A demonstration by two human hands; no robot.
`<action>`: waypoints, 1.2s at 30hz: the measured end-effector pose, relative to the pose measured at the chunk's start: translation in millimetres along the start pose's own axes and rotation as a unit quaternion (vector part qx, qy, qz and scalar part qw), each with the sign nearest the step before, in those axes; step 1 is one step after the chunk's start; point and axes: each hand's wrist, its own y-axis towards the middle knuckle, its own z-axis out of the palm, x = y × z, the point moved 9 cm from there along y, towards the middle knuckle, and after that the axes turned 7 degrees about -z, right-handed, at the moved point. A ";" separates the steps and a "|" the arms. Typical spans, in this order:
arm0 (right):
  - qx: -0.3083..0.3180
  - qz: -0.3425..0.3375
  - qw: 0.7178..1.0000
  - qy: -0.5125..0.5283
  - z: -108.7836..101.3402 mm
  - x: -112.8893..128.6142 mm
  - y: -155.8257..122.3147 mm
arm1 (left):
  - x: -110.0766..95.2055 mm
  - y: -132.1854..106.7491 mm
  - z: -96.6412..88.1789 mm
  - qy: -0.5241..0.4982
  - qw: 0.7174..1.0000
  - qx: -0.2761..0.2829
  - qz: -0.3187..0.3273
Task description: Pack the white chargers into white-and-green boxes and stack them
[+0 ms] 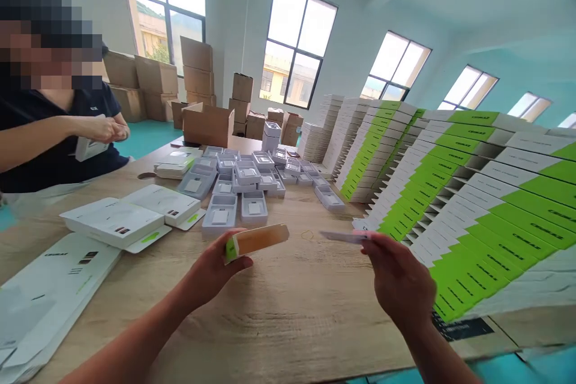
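Left hand [211,271] closed around a small orange box with a green end [256,241], held above the bench [292,324] just in front of the nearest white compartment trays [219,213]. Right hand [398,276] pinches a thin, flat pale-pink card [341,236] between thumb and fingers; its exact type cannot be determined from this angle. Box and card are apart, not touching. Stacked white-and-green boxes [495,216] stand in tilted rows along the right side of the bench, near the right hand. Lidded white boxes [130,219] and flat printed white sheets [45,300] lie to the left. At far left, a white package [89,149] sits just below a co-worker's hands [105,129]. Brown cardboard cartons [207,125] stand beyond the far end of the bench.
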 end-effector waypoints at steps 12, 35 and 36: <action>0.046 -0.251 0.955 0.152 75.7 126.5 -1.4 | -37.1 -13.0 -5.6 -0.008 0.981 0.002 0.196; 0.489 -0.161 0.854 0.079 136.3 124.8 -88.0 | -11.5 -0.7 -51.9 -0.027 0.976 -0.194 0.095; 0.505 -0.150 0.847 0.069 144.5 117.5 -80.6 | -17.2 -2.6 -50.3 -0.020 0.977 -0.184 0.109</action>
